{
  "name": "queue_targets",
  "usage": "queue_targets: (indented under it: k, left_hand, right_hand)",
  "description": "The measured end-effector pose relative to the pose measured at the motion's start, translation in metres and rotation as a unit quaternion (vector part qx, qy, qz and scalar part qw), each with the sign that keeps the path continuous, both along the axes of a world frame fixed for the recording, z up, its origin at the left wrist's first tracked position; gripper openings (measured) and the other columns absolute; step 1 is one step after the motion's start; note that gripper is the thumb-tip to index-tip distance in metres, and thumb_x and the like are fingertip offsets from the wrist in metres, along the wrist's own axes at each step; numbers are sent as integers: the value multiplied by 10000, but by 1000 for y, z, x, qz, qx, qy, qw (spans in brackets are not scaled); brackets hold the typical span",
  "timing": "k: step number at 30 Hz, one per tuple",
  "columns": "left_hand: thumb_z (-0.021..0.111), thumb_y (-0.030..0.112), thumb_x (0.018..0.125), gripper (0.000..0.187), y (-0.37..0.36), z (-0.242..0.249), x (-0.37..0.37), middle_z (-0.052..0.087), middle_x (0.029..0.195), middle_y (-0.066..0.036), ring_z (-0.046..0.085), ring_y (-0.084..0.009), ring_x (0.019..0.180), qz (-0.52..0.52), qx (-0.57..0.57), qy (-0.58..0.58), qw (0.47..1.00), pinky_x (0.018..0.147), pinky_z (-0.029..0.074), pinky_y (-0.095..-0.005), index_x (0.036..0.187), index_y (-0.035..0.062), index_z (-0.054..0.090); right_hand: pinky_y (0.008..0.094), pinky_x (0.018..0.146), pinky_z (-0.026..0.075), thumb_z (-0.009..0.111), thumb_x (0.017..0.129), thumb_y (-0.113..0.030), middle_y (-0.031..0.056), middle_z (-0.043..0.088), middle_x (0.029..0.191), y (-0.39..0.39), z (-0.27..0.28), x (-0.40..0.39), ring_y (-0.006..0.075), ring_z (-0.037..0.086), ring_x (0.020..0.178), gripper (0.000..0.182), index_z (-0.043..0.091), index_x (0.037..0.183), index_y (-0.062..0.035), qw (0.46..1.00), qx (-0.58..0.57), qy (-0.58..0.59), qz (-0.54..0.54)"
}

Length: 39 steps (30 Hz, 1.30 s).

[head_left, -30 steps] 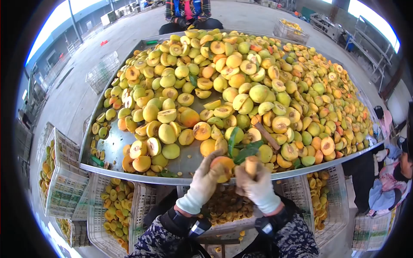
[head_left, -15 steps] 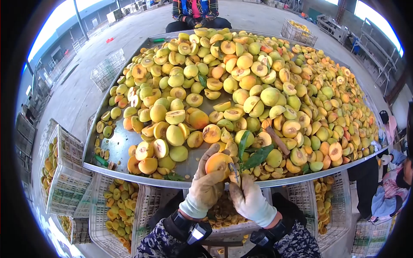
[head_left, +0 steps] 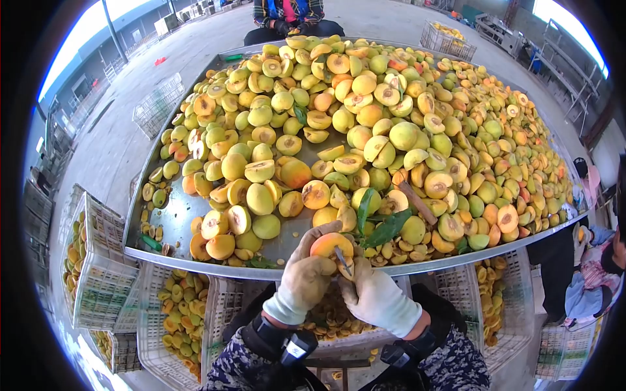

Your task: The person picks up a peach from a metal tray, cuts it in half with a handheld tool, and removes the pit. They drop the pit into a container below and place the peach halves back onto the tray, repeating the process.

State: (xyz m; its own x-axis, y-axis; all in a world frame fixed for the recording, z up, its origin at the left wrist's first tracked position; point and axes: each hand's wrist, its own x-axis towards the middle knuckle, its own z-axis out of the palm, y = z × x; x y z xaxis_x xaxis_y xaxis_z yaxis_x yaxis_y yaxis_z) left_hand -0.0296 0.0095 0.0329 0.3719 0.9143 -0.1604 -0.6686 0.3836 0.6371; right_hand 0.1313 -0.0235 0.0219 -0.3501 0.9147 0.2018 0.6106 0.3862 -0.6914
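Note:
My gloved left hand is closed around a yellow peach with an orange-red blush, held just over the table's front edge. My gloved right hand grips a small metal pitting tool, its tip against the peach. Most of the tool's handle is hidden in the right hand's fingers. Right beyond the hands, dark green leaves and a brown stick lie among many whole and halved peaches heaped on the metal table.
Under the table's front edge stand white plastic crates of peach halves, with others at the left. Scraps fill a container below my hands. One person sits across the table; another person sits at the right.
The tool's tip has moved up and left onto the peach, and my right hand has come slightly closer under it. The peach has turned a little in my left hand.

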Motion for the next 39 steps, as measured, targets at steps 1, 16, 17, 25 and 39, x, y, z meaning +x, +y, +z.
queue_targets:
  k: [1, 16, 17, 25, 39]
  left_hand:
    - [422, -87, 766, 579, 3, 0, -5, 581, 1129, -161, 581, -249, 1054, -2, -2, 2, 1000, 910, 500, -327, 1342, -33, 403]
    - [440, 23, 933, 505, -6, -15, -2, 516, 1240, -195, 539, -244, 1120, 88, 340, 495, 795, 980, 424, -331, 1411, -54, 295]
    - [440, 24, 933, 500, -4, -13, -6, 525, 1229, -195, 547, -242, 1107, 52, 320, 498, 804, 965, 434, -332, 1405, -57, 297]
    - [458, -14, 909, 504, 5, -21, -6, 523, 1235, -216, 565, -248, 1099, 101, 450, 550, 696, 944, 453, -329, 1390, -60, 316]
    - [439, 36, 946, 467, 1, -11, -5, 502, 1249, -129, 492, -182, 1130, -1, 304, 388, 870, 990, 404, -295, 1394, -39, 332]
  right_hand:
    - [466, 476, 463, 628, 863, -153, 204, 559, 586, -1, -1, 0, 395, 597, 540, 302, 448, 994, 51, 1000, -2, 2, -2]
    - [477, 551, 444, 573, 871, -64, 281, 555, 733, -1, -3, -3, 455, 576, 635, 215, 433, 982, 56, 995, -69, 71, -2]
    - [475, 560, 447, 575, 869, -63, 286, 553, 740, -1, -2, -3, 450, 583, 655, 220, 433, 985, 58, 993, -105, 45, -2]
    - [477, 652, 487, 580, 878, -96, 307, 600, 826, 6, -16, 1, 470, 615, 783, 282, 460, 1066, 75, 953, -227, 200, 29]
    - [438, 580, 476, 554, 870, -103, 260, 588, 718, 2, 5, 11, 421, 607, 659, 266, 462, 1059, 60, 986, -142, 86, 32]
